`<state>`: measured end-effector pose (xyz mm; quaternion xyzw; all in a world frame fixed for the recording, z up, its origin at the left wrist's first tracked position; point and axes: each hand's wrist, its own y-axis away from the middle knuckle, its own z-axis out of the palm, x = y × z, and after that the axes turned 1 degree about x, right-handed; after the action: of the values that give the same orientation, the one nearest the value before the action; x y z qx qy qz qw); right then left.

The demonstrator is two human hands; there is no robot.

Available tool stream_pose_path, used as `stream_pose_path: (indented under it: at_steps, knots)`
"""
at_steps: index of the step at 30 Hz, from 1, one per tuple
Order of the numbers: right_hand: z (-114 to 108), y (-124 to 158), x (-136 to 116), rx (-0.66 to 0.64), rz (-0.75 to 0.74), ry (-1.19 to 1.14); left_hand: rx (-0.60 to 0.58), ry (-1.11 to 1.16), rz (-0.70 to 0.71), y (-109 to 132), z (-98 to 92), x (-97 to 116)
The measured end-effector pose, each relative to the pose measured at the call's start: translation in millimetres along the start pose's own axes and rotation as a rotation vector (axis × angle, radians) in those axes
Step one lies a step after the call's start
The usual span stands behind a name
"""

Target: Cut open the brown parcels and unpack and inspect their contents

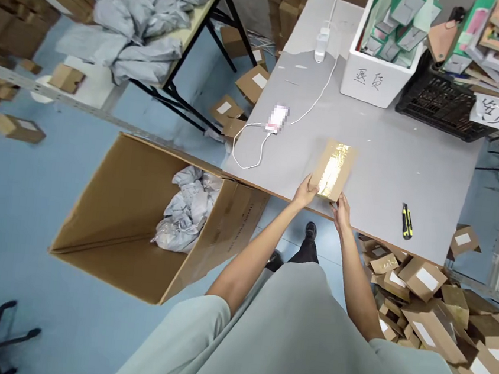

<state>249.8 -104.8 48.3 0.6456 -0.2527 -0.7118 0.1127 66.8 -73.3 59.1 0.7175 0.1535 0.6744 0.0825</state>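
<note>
Both my hands hold a small brown cardboard box with a shiny strip of tape (334,170) over the near edge of the grey table (372,164). My left hand (305,193) grips its near left corner, thumb on top. At the near right corner, my right hand (341,213) has its fingers against the box edge, partly under it. A black and yellow box cutter (407,221) lies to the right on the table. Further back on the left is a small white and pink device (277,119) with a white cable attached.
A large open carton (135,211) with grey bags stands left of the table. A white bin (370,78) and a black crate (441,103) sit at the back right. Cardboard boxes (454,315) pile up on the floor at right. Grey parcels (134,14) cover another table.
</note>
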Motion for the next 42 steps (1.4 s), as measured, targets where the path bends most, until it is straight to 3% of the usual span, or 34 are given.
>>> stream_pose_path:
  at_steps: [3,5,7,11,16,21,25,29,33,37,42]
  knots:
    - [-2.2,12.3,-7.5,0.185,-0.173,0.172,0.058,0.008,-0.087,28.3,-20.7,-4.5]
    - [1.0,31.3,-13.5,0.283,-0.357,0.276,0.073,0.035,-0.047,64.6,-51.4,-9.4]
    - [13.9,57.2,-18.5,0.233,-0.505,0.343,0.131,0.054,-0.004,111.4,-90.9,-17.3]
    - [76.8,127.2,-9.6,-0.12,-0.617,0.42,0.406,0.116,-0.007,222.7,-178.2,-44.3]
    - [183.3,252.0,57.6,-0.609,-0.633,0.522,0.839,0.294,0.025,393.1,-269.0,-94.5]
    - [266.8,391.3,145.9,-0.948,-0.603,0.634,1.191,0.462,-0.017,574.9,-318.1,-148.1]
    - [314.1,480.8,194.7,-1.132,-0.564,0.715,1.384,0.571,-0.093,678.6,-346.2,-185.6]
    - [355.8,544.3,226.7,-1.254,-0.519,0.784,1.482,0.657,-0.117,729.6,-387.9,-213.7]
    - [410.2,589.3,264.9,-1.294,-0.481,0.809,1.44,0.656,-0.101,751.0,-456.5,-229.8]
    - [486.8,627.1,310.6,-1.27,-0.426,0.801,1.353,0.598,-0.061,766.6,-554.8,-237.6]
    - [612.5,673.9,353.8,-1.232,-0.315,0.767,1.322,0.487,-0.108,786.2,-703.4,-240.1]
